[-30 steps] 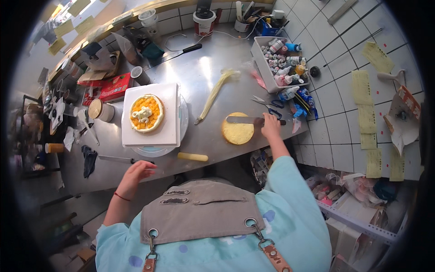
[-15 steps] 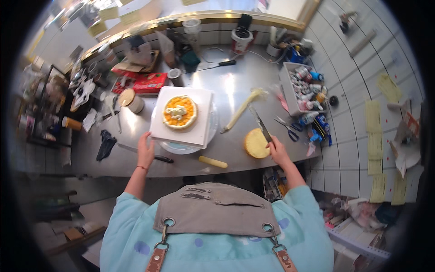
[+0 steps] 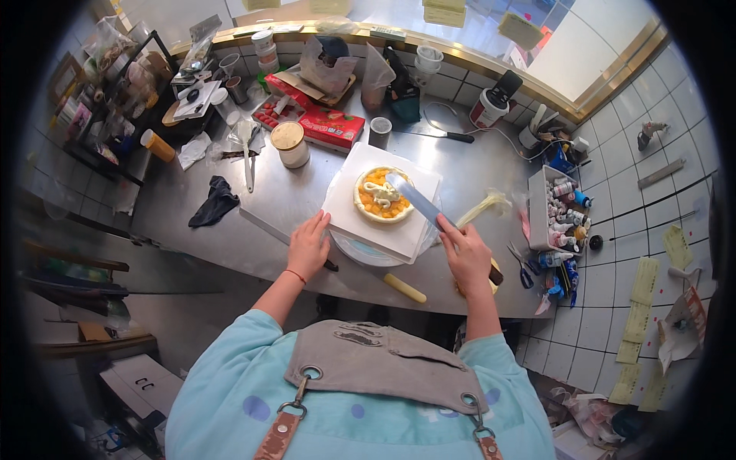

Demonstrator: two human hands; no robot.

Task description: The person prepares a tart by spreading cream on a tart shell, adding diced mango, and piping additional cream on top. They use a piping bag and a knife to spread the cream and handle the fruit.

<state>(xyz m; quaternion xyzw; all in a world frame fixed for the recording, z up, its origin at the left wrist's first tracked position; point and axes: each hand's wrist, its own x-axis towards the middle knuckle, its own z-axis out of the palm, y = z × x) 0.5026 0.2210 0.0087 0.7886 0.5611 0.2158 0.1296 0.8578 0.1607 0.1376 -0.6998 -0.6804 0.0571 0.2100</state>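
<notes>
A round cake layer topped with orange fruit pieces and a heap of pale cream (image 3: 382,193), ringed by piped cream, sits on a white square board (image 3: 349,207). Beneath the board shows the rim of a round turntable (image 3: 360,253). My right hand (image 3: 466,257) grips a palette knife (image 3: 418,201) by its dark handle, its rounded blade tip at the cream. At the board's near left corner rests my left hand (image 3: 309,241), fingers extended against the edge. My right hand largely hides the sponge layer. Beyond it lies a cream-smeared piping bag (image 3: 487,205).
A pale yellow stick (image 3: 404,288) lies near the front edge. Scissors (image 3: 524,268) and a white bin of small bottles (image 3: 540,218) stand right. At left are a lidded jar (image 3: 290,146), a dark cloth (image 3: 214,203) and a red box (image 3: 331,125). Farther back lies another black-handled spatula (image 3: 458,137).
My right hand has carried the palette knife from the sponge layer leftward to the cream on the cake. My left hand stays by the board's corner. The whole view has shifted and turned.
</notes>
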